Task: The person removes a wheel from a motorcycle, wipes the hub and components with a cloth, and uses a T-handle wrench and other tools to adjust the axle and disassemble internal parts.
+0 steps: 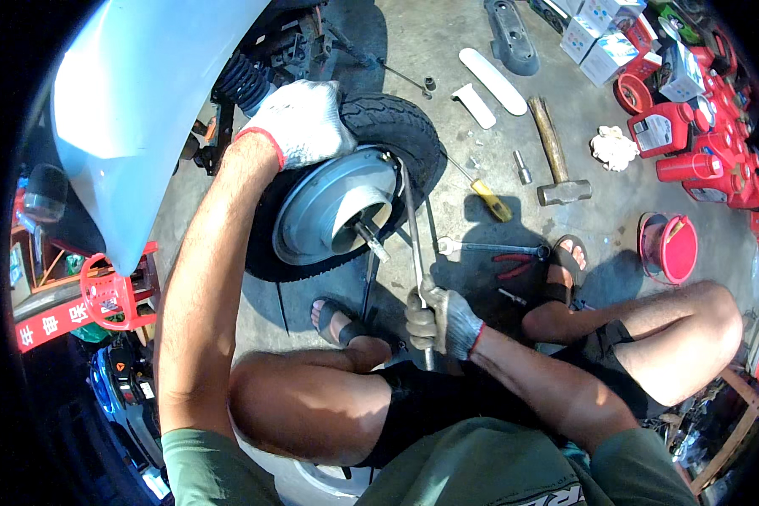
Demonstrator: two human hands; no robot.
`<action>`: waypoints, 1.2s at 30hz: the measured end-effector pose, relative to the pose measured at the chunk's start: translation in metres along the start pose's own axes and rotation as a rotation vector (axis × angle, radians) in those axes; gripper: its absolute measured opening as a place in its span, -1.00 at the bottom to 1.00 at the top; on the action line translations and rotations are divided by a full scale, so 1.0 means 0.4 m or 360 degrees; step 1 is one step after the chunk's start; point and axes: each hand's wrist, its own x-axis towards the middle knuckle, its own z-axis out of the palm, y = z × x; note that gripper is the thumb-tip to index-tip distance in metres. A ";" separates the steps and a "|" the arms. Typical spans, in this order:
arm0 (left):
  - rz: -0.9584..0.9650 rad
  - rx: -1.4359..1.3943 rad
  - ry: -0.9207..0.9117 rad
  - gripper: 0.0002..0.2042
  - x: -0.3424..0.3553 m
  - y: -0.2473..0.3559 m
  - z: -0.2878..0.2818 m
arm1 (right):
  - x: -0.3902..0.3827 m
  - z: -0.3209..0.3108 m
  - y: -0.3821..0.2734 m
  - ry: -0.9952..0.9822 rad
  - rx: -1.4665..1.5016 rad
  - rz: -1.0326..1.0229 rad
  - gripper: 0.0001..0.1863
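As the head view looks down, left hand: in a white knit glove with a red cuff, the left hand (pixel 302 128) presses on the top of the black treaded rubber tyre (pixel 396 118), its fingers folded; whether they grip it cannot be told.
Right hand: in a like glove with dirt-grey fingers, the right hand (pixel 444 320) is closed around a long, slim steel bar (pixel 413 228) near its lower end.
Bar: its upper end meets the seam between the tyre and the round silver metal hub (pixel 304 223).
Tyre: fitted around the hub, it is directly ahead of the seated person, just beside the glossy pale-blue body panel (pixel 173 76); a short metal axle (pixel 371 240) juts from the hub's raised middle.
Floor tools: on the grey concrete floor (pixel 586 105), right of the tyre, lie a yellow-handled screwdriver (pixel 491 201), a small steel socket (pixel 523 167), a wooden-handled hammer with a steel head (pixel 565 193), a silver combination wrench (pixel 489 247) and red-handled pliers (pixel 514 268).
White pieces: a long rounded strip (pixel 492 82) and a shorter plate (pixel 475 105) lie near the hammer; a crumpled white cloth (pixel 613 148) is to its right.
Upper right: red plastic bottles (pixel 662 129) and white-and-blue boxes (pixel 609 59) are crowded together.
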 end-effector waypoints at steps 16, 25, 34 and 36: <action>0.0001 -0.0014 -0.0055 -0.51 0.015 0.003 -0.006 | -0.100 -0.148 -0.194 0.0786 -0.1131 -0.0221 -0.60; -0.0004 0.0008 0.0053 -0.49 -0.021 0.008 0.014 | -0.234 -0.093 -0.344 0.0903 -0.2226 -0.0362 -0.69; 0.0027 0.0015 0.0113 -0.55 -0.052 0.004 0.023 | -0.257 -0.149 -0.570 0.0563 -0.3999 -0.0413 -0.69; 0.0046 0.0027 0.0132 -0.57 -0.064 -0.001 0.022 | -0.267 -0.113 -0.621 0.0635 -0.4249 -0.0335 -0.70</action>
